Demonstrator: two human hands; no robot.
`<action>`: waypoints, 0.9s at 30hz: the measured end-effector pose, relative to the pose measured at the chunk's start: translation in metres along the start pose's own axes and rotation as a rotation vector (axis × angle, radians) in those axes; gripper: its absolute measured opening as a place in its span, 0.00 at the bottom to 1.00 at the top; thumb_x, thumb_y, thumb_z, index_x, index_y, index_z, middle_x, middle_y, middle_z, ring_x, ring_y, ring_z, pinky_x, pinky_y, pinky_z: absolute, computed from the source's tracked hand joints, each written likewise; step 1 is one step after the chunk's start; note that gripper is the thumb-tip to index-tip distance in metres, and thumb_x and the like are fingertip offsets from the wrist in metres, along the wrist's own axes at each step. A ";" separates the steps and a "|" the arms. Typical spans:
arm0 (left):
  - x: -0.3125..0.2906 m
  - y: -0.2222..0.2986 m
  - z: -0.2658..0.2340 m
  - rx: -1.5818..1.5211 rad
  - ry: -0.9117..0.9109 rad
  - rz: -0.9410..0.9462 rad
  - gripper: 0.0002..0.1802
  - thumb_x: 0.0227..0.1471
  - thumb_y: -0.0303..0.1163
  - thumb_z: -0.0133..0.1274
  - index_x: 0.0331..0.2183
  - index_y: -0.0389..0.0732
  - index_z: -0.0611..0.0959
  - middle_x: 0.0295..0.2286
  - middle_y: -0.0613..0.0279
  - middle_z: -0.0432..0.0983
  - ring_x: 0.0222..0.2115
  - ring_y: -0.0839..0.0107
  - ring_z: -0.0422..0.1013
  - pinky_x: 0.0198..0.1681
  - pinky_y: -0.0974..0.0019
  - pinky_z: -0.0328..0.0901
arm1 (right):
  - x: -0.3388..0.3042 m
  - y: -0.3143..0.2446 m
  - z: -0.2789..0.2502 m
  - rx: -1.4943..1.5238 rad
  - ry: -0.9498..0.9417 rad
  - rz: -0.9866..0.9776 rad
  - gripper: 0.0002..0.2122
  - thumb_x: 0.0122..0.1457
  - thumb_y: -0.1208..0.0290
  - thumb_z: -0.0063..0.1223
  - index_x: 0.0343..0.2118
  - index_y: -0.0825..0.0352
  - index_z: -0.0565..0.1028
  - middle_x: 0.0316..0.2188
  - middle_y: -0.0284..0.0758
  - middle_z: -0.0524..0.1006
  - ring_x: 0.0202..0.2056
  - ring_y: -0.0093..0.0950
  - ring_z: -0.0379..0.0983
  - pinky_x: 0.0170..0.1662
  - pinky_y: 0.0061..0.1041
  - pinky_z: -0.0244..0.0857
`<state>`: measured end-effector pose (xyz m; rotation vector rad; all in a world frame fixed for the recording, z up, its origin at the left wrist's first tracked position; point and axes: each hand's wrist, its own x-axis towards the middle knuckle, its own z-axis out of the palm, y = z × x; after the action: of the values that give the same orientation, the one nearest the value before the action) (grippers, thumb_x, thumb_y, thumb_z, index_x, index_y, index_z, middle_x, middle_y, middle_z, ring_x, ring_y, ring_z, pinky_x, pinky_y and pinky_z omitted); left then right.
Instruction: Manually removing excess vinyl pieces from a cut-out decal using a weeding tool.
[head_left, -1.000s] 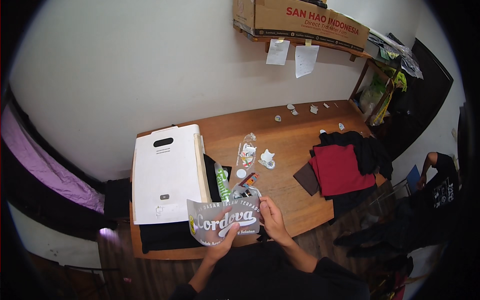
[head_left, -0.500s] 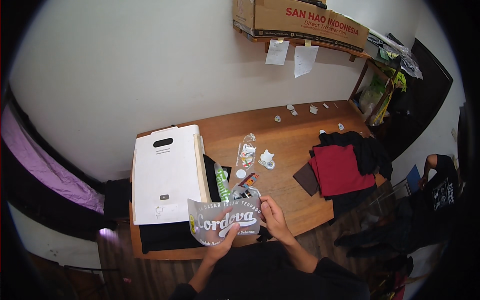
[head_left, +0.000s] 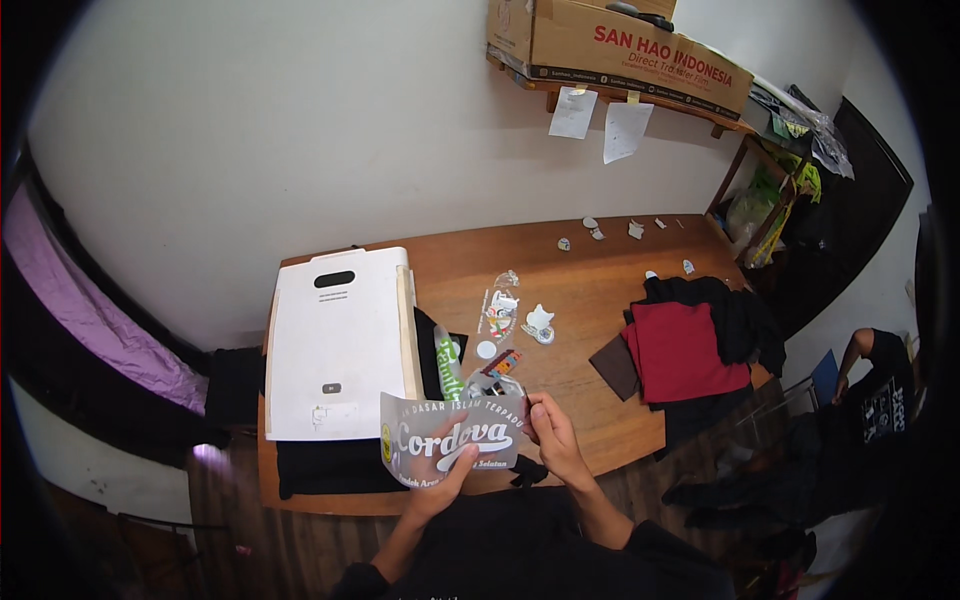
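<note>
My left hand [head_left: 440, 474] holds a translucent transfer film sheet [head_left: 402, 458] from below, thumb on its front and fingers showing through behind. White lettering and a small yellow emblem cover the film. At the film's upper right corner, my right hand [head_left: 556, 436] is closed in a pinch on the edge. Just beyond the sheet lie a multicoloured printed strip [head_left: 502, 363], a green-and-white printed piece [head_left: 446, 365] and a clear, shiny item [head_left: 508, 385] partly hidden by the film. A round white piece [head_left: 486, 350] and cut-out printed pieces [head_left: 539, 324] rest farther back.
A large white panel-topped machine [head_left: 340, 370] stands left on the wooden table [head_left: 590, 270], black cloth beneath it. Folded red cloth [head_left: 685, 355] and black cloth [head_left: 725, 300] lie right. Overhead is a shelf with a cardboard box [head_left: 570, 45]. Another person [head_left: 885, 370] is at right.
My right hand has shifted slightly right at the film's corner. My left hand keeps its hold. The whole view has tilted a little.
</note>
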<state>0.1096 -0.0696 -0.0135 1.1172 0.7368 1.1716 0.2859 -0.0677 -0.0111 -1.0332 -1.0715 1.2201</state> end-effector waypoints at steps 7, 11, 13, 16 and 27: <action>0.001 -0.003 -0.001 0.029 -0.013 0.012 0.23 0.51 0.21 0.46 0.50 0.31 0.63 0.38 0.53 0.69 0.38 0.70 0.69 0.41 0.70 0.68 | 0.001 0.004 -0.003 -0.112 -0.027 -0.001 0.11 0.62 0.66 0.36 0.36 0.70 0.66 0.21 0.26 0.63 0.24 0.13 0.58 0.28 0.14 0.56; 0.002 0.003 0.002 -0.005 -0.025 0.043 0.23 0.51 0.20 0.46 0.50 0.31 0.63 0.38 0.53 0.69 0.38 0.70 0.69 0.41 0.70 0.68 | 0.002 0.007 -0.004 -0.124 -0.028 -0.026 0.11 0.62 0.66 0.36 0.36 0.70 0.67 0.20 0.26 0.63 0.24 0.14 0.58 0.27 0.14 0.56; 0.001 0.000 -0.001 0.031 -0.041 0.010 0.23 0.51 0.20 0.46 0.50 0.31 0.63 0.38 0.53 0.69 0.38 0.70 0.69 0.41 0.70 0.68 | 0.002 0.009 -0.004 -0.102 -0.020 -0.012 0.11 0.62 0.66 0.36 0.36 0.69 0.67 0.20 0.25 0.63 0.24 0.13 0.58 0.27 0.14 0.55; 0.001 0.002 0.002 0.012 -0.041 0.019 0.23 0.51 0.20 0.45 0.50 0.31 0.63 0.38 0.53 0.69 0.38 0.70 0.69 0.41 0.70 0.68 | 0.001 0.010 -0.003 -0.074 -0.003 0.007 0.11 0.62 0.66 0.36 0.35 0.69 0.67 0.20 0.25 0.63 0.23 0.13 0.58 0.27 0.14 0.55; 0.000 -0.002 -0.001 0.008 -0.023 0.021 0.23 0.51 0.20 0.46 0.50 0.31 0.63 0.38 0.53 0.70 0.38 0.71 0.69 0.41 0.71 0.67 | 0.004 0.005 -0.008 -0.009 -0.039 -0.017 0.11 0.62 0.66 0.36 0.35 0.70 0.67 0.22 0.25 0.63 0.24 0.13 0.58 0.27 0.13 0.55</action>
<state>0.1092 -0.0690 -0.0155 1.1453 0.7138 1.1721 0.2929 -0.0633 -0.0177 -1.0083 -1.1147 1.2269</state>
